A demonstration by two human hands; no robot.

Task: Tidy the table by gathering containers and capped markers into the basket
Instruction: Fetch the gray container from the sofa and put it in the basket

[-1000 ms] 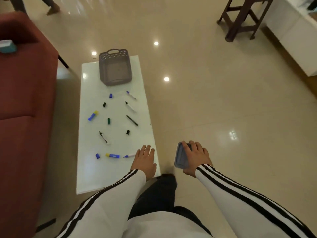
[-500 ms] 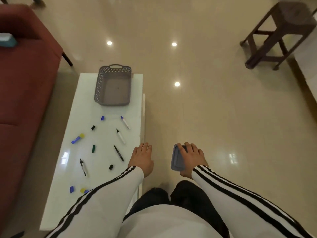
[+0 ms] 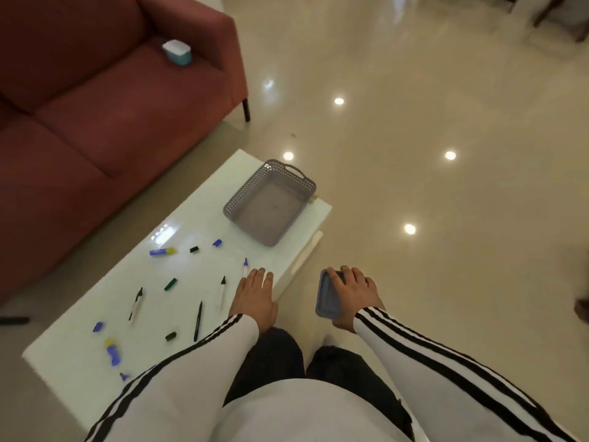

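Nowhere legible writing: markers (image 3: 222, 290), basket (image 3: 271, 202).

**Scattered pens crowd the near table; basket sits clear at the far end**

Markers (image 3: 222, 290) and loose caps (image 3: 170, 284) lie spread across the near and middle stretch of the white table (image 3: 95, 352), with bare gaps between them. The grey basket (image 3: 270, 202) stands at the far end, its inside bare and nothing above its rim. A bare strip of tabletop separates it from the nearest cap. The red sofa (image 3: 95, 106) closes off the left side; open floor (image 3: 446, 218) lies to the right.
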